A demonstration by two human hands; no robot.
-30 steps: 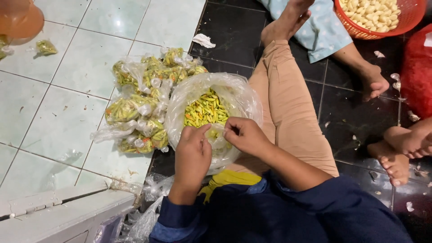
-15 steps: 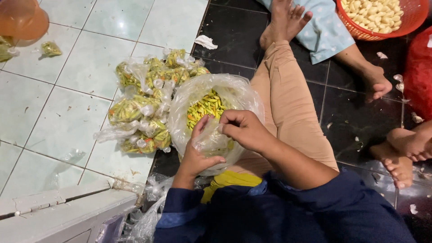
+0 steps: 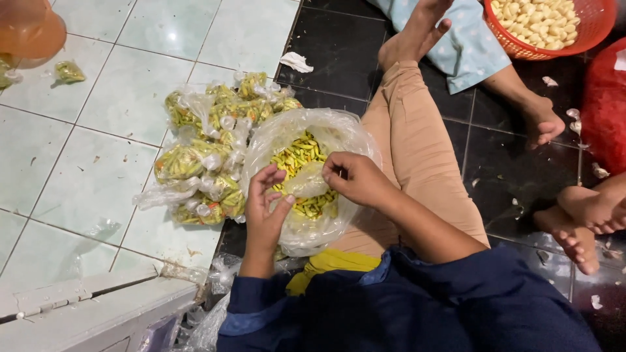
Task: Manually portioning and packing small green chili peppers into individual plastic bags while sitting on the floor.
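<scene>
Head view, floor: pale green tiles fill the left half, black tiles the right, and everything rests on them.
Person: sits on the black tiles in a dark blue top, one tan-trousered leg stretched toward the far edge.
Big bag: a large clear plastic bag of small yellow-green chillies stands open against that leg, right at the seam where the green tiles meet the black.
Pile: tied clear packets of chillies are heaped on the green tiles, touching the big bag's left side.
Basket: a red basket of pale peeled cloves sits at the far right corner, beside another person's light blue garment and bare feet.
Red sack: a red mesh sack lies at the right edge.
Orange tub: an orange container sits at the far left corner, with one loose packet near it.
Small bag: a small clear bag is held over the big bag's mouth, between the two hands.
Left hand: left hand has its fingers curled, tips pinching the small bag's left edge.
Right hand: right hand grips the small bag's right side with bent fingers.
</scene>
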